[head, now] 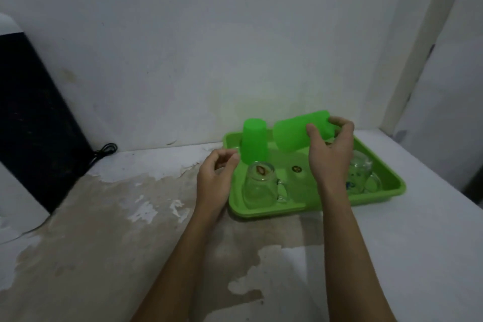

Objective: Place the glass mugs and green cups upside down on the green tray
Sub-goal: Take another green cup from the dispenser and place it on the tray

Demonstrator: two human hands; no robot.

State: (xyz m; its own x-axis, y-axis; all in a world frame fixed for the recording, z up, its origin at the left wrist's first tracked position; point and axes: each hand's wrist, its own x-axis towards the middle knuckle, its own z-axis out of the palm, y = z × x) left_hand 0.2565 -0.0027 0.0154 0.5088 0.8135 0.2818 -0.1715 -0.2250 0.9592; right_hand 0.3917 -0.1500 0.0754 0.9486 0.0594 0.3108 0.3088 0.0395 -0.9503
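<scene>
A green tray [264, 212] lies on the counter by the wall. One green cup [254, 140] stands upside down in its far left corner. Three glass mugs rest inverted on the tray: one at the front left [258, 185], one in the middle [300, 185], partly behind my forearm, and one at the right [362, 172]. My right hand [329, 149] grips a second green cup [298, 131] tilted on its side above the tray's back. My left hand [218, 172] hovers just left of the tray, fingers loosely curled, holding nothing.
The counter [130, 230] is white with large worn brown patches. A black panel [34, 123] leans against the wall at the left, with a black cable [105, 150] beside it. The wall runs close behind the tray; a pillar corner stands at the right.
</scene>
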